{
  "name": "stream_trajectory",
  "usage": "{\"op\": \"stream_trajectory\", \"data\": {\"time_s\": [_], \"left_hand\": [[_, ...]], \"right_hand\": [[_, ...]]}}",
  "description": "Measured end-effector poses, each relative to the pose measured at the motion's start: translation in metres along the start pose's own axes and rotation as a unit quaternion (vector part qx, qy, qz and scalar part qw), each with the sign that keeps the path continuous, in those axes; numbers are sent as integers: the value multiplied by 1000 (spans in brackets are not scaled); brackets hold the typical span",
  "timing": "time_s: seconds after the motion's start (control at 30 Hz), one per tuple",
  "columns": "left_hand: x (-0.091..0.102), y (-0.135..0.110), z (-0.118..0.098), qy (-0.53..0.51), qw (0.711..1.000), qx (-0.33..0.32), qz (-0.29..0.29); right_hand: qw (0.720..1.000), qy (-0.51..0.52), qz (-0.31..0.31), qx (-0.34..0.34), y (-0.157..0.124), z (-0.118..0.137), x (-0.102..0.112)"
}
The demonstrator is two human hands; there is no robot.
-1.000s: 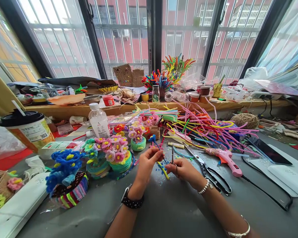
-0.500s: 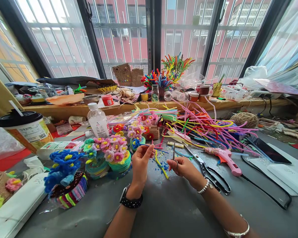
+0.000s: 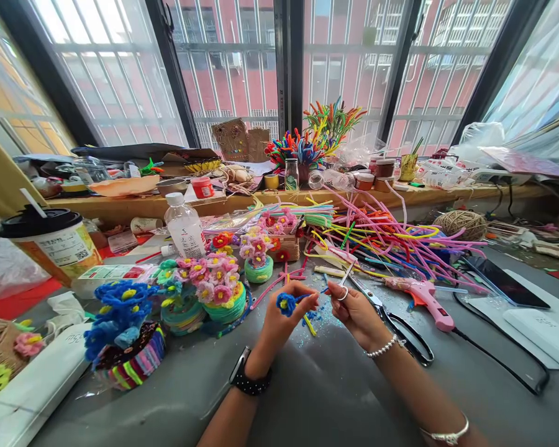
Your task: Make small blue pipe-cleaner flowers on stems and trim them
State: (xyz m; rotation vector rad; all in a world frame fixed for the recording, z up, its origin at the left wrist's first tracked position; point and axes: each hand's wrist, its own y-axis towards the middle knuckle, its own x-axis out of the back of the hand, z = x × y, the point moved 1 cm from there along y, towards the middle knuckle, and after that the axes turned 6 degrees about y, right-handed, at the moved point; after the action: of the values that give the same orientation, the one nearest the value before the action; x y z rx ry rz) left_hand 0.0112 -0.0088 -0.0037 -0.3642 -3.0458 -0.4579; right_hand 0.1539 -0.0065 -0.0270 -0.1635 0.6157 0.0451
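Observation:
My left hand [image 3: 286, 316] is closed around the stem of a blue pipe-cleaner flower [image 3: 286, 304] with a yellow centre, which faces me over the back of the hand. Blue stem ends poke out past my fingertips to the right. My right hand [image 3: 358, 313] has small silver scissors [image 3: 347, 277] hooked on its fingers, blades pointing up and away. Its thumb and finger pinch close to a blue stem end; whether they grip it I cannot tell. Below both hands lie a yellow pipe-cleaner piece [image 3: 309, 326] and blue fuzz clippings.
Finished pipe-cleaner flowers [image 3: 217, 279] and a striped pot [image 3: 133, 360] stand at left, near a bottle [image 3: 185, 226] and a lidded cup [image 3: 51, 245]. Loose pipe cleaners [image 3: 382, 230] heap behind. To the right lie large scissors [image 3: 395, 323], a corded pink glue gun [image 3: 428, 304] and a phone [image 3: 507, 282].
My left hand has shifted right, and the blue flower has swung round to face me. My right hand has moved slightly right and up, its scissors now tilted, fingers closer to the stem.

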Motion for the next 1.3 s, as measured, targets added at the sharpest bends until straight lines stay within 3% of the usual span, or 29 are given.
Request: {"op": "stream_trajectory", "data": {"time_s": [0.33, 0.5, 0.63, 0.9, 1.03, 1.13, 1.23, 1.3], "left_hand": [[1, 4, 2, 16, 998, 28, 54], [7, 10, 8, 6, 992, 117, 50], [6, 6, 2, -64, 967, 196, 147], [5, 2, -2, -26, 947, 212, 238], [4, 3, 1, -40, 952, 206, 224], [7, 5, 3, -70, 962, 205, 167], [10, 6, 3, -120, 962, 213, 120], [11, 6, 2, -147, 960, 210, 111]], "right_hand": [[1000, -3, -1, 23, -1, 4, -3], [999, -1, 0, 43, -3, 8, -4], [994, -85, 7, 65, -6, 7, -6], [982, -143, -47, 115, -5, 6, -4], [979, -154, -44, 128, -5, 6, -3], [981, -162, -24, 106, -5, 3, -3], [967, -236, 46, 86, -6, 0, -6], [940, -308, 110, 98, -8, -3, -10]]}}
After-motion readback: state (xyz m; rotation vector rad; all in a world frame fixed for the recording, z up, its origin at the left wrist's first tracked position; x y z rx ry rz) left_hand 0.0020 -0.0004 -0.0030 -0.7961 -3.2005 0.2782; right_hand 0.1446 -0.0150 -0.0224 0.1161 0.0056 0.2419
